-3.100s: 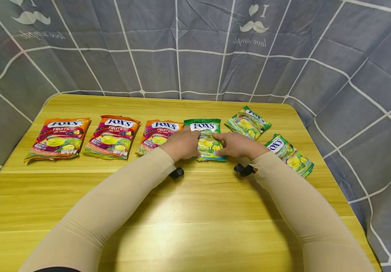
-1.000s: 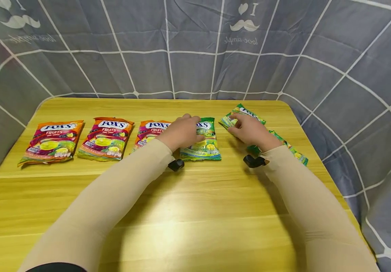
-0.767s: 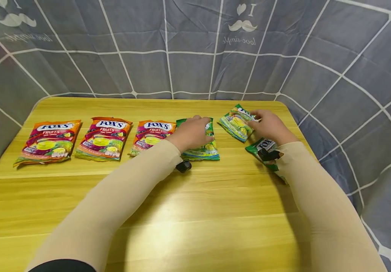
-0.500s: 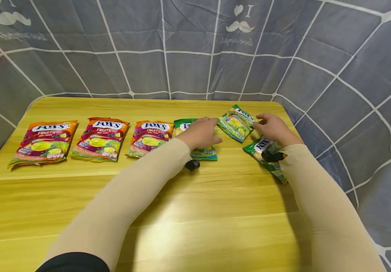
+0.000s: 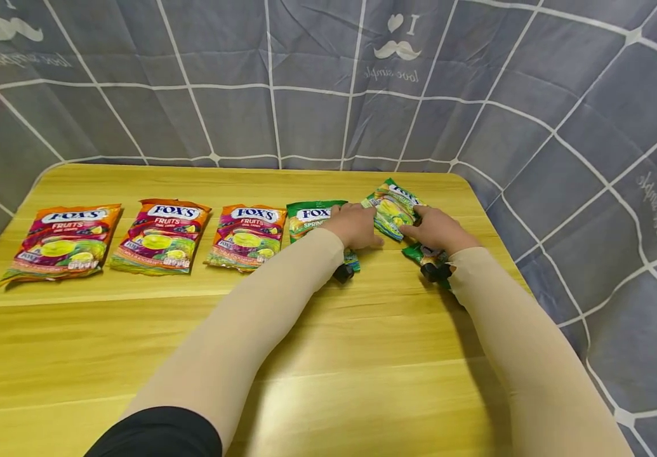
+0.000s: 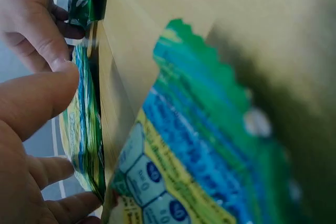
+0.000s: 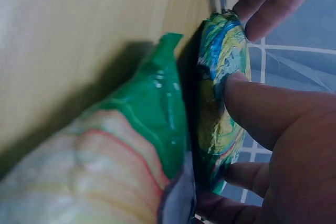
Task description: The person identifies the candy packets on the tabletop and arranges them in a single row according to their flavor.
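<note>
A tilted green FOX'S candy bag (image 5: 391, 208) lies between the two hands at the back right of the table. My left hand (image 5: 354, 225) reaches its left edge with fingers extended and thumb apart. From the other side, my right hand (image 5: 444, 230) grips its right edge; in the right wrist view the thumb (image 7: 257, 100) is against the bag and other fingers are at its lower end. Beneath the left hand lies another green FOX'S bag (image 5: 308, 216), partly hidden. A third green candy bag (image 5: 414, 252) sits under the right wrist, mostly covered.
Three orange-and-purple FOX'S fruit candy bags lie in a row to the left: far-left bag (image 5: 65, 241), middle bag (image 5: 161, 236) and right-hand bag (image 5: 248, 236). The wooden table (image 5: 317, 374) ends at a grey checked curtain (image 5: 237, 120) behind and at the sides.
The left hand has left the middle green bag's surface and moved right to the tilted bag. My right hand has gone from the middle bag to the tilted bag's right edge.
</note>
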A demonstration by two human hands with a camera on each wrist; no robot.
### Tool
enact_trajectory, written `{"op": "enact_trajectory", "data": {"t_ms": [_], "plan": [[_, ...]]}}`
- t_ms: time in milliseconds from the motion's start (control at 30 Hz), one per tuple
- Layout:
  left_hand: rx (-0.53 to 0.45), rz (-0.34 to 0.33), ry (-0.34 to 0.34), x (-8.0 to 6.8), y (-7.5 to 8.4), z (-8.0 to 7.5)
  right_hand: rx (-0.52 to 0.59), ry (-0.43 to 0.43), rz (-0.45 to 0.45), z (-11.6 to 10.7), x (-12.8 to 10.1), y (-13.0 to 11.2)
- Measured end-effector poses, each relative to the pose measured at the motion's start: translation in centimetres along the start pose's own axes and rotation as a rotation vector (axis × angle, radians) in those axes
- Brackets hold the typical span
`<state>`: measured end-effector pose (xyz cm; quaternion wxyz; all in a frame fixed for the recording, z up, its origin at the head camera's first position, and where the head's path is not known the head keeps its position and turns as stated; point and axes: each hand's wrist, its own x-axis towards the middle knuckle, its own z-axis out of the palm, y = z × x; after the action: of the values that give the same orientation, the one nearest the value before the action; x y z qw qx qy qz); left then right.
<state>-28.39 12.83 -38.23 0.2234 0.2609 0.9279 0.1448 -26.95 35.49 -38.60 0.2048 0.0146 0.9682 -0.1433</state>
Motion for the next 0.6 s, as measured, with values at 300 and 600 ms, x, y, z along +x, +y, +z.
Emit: {"op": "enact_trajectory", "data": {"t_ms": [300, 600], "plan": [[0.055, 0.035, 0.004, 0.5, 0.4, 0.8, -0.021, -0.038, 0.006, -0.3, -0.3, 0.6], [0.050, 0.069, 0.022, 0.5, 0.3, 0.8, -0.020, -0.076, -0.042, -0.7, -0.8, 0.7]]}}
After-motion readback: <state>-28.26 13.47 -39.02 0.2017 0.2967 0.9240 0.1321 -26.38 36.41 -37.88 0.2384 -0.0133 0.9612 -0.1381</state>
